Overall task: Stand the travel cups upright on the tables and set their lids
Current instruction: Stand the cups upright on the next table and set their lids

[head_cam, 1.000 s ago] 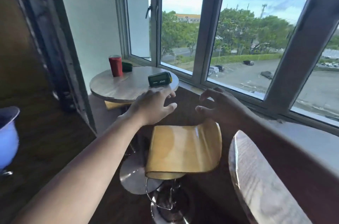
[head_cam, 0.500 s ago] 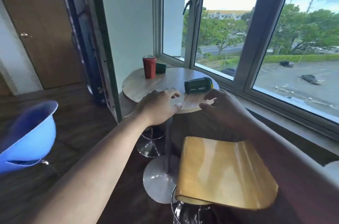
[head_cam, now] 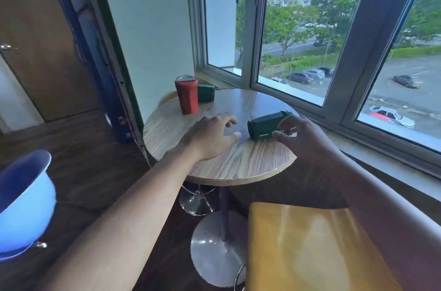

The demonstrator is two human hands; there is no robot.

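A dark green travel cup (head_cam: 263,125) lies on its side on the round wooden table (head_cam: 238,162), its base end pointing left. My right hand (head_cam: 303,138) hovers at its right end, fingers spread and curled around it, holding nothing. My left hand (head_cam: 210,137) floats over the table just left of the cup, fingers apart. A red travel cup (head_cam: 186,95) stands upright at the table's far left, with a clear lid on top. A dark green lid (head_cam: 206,93) sits right behind it.
A yellow stool seat (head_cam: 310,247) is in front of the table at lower right. A blue bowl-shaped seat (head_cam: 23,202) is at the left edge. The window sill (head_cam: 358,145) runs behind the table, and a door frame (head_cam: 112,90) stands to its left.
I have moved closer to the table. Both hands have advanced from over the stool to the table top, now flanking the lying green cup.
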